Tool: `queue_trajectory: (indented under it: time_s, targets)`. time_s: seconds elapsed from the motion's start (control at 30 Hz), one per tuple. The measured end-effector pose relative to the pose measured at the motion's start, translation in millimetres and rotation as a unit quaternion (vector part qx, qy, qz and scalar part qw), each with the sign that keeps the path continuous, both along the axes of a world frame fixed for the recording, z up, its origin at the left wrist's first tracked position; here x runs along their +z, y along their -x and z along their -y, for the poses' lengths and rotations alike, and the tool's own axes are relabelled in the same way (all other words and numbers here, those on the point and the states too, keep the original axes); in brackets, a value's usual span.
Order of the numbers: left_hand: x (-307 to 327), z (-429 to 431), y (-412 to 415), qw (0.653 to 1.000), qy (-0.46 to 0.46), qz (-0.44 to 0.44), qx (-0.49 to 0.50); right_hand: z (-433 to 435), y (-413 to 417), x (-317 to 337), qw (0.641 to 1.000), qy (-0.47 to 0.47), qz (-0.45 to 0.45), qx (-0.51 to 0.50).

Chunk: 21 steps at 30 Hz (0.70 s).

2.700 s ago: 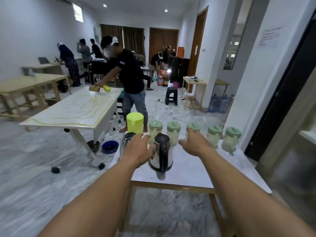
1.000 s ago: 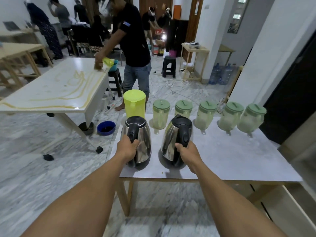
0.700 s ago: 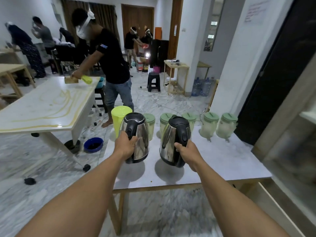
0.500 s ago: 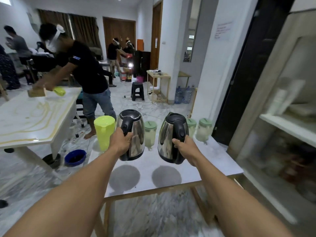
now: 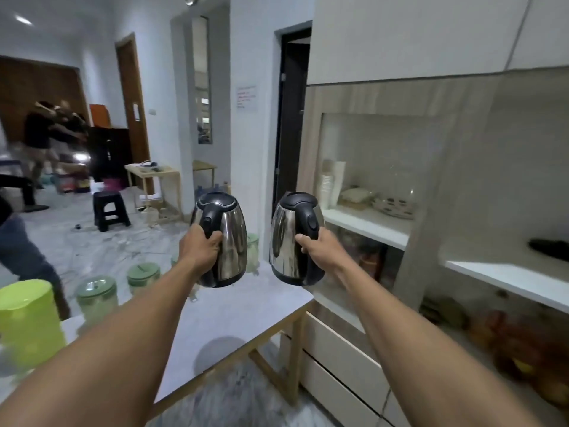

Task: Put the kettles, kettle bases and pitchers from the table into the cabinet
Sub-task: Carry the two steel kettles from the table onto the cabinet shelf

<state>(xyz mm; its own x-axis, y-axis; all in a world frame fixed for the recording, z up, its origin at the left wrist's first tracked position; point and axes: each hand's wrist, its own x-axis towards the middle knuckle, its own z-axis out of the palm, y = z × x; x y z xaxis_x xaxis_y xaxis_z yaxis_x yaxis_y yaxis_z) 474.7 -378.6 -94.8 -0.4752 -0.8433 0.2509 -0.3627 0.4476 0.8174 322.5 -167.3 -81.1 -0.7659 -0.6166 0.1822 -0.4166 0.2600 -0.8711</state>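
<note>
Steel left kettle [image 5: 231,241] and right kettle [image 5: 282,241], black-handled, shiny.

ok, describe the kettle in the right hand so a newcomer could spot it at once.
Start at the open cabinet on the right. Just left of its white shelf, the right hand grips a steel kettle by its black handle, in mid-air. Its twin kettle, in the left hand, hangs further left over the table; this one is nearest the cabinet.

We hold the left kettle [image 5: 234,241] and right kettle [image 5: 283,241] — steel, black-handled — upright in the air. On the table [image 5: 240,309] stand green-lidded pitchers [image 5: 97,295] and a lime pitcher [image 5: 27,315].
</note>
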Motion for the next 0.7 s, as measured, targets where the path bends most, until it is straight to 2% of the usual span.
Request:
queue_trajectory:
  time_s: [0.27,0.5,0.7]
  targets:
    - [31.4,-88.4,71.2,0.983,0.04,-0.026,-0.176,-133.3,-12.1,30.5,0.984,0.028,-0.016,-0.176]
    - [53.0,-177.5,96.7,0.948,0.037,-0.033,-0.314,-231.3,-47.9,48.5,0.956,0.038,-0.024,-0.29]
    - [69.8,-258.1,104.7,0.911,0.053,-0.033,-0.408,-311.8,-84.6,58.7,0.917,0.045,-0.034,-0.395]
